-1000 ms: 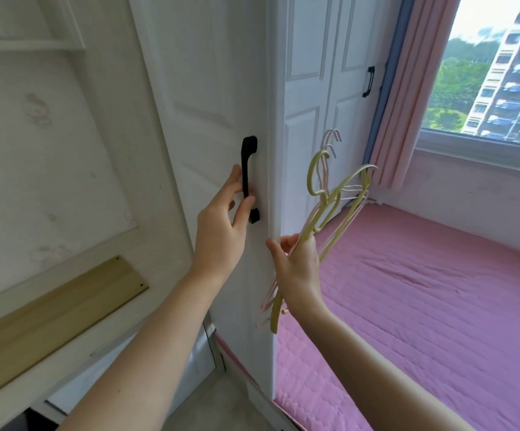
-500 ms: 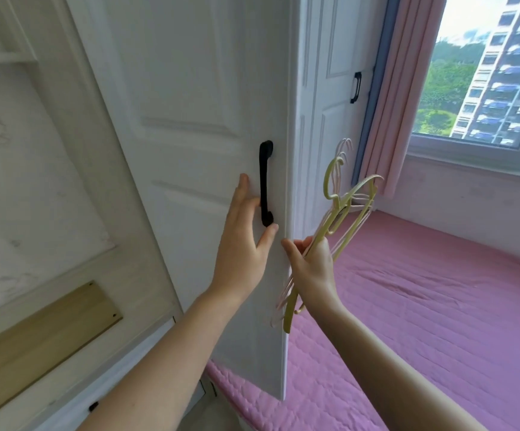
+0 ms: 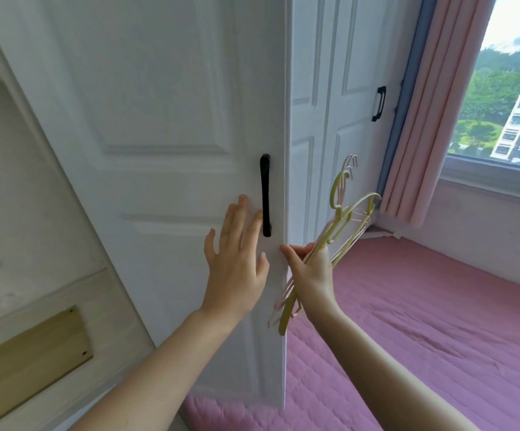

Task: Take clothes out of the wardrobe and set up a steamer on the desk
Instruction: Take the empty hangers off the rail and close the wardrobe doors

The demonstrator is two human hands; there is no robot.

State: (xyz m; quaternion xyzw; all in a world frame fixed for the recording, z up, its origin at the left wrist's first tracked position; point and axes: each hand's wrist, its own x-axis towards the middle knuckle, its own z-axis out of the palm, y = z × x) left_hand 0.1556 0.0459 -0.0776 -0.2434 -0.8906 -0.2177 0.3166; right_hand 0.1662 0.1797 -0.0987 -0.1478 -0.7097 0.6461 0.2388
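Centrally, we are pressing the wardrobe door (image 3: 159,126) with our left hand (image 3: 237,269), fingers straight beside the black handle (image 3: 265,194), presumably swinging it. Our right hand (image 3: 311,272) is gripping a bundle of hangers (image 3: 346,219) at centre right, apparently freed of clothes. Wardrobe contents are staying hidden; lower right, a pink mattress (image 3: 423,321) is lying.

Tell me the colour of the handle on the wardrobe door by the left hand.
Black, a slim vertical handle on the white door, clearest in the head view.
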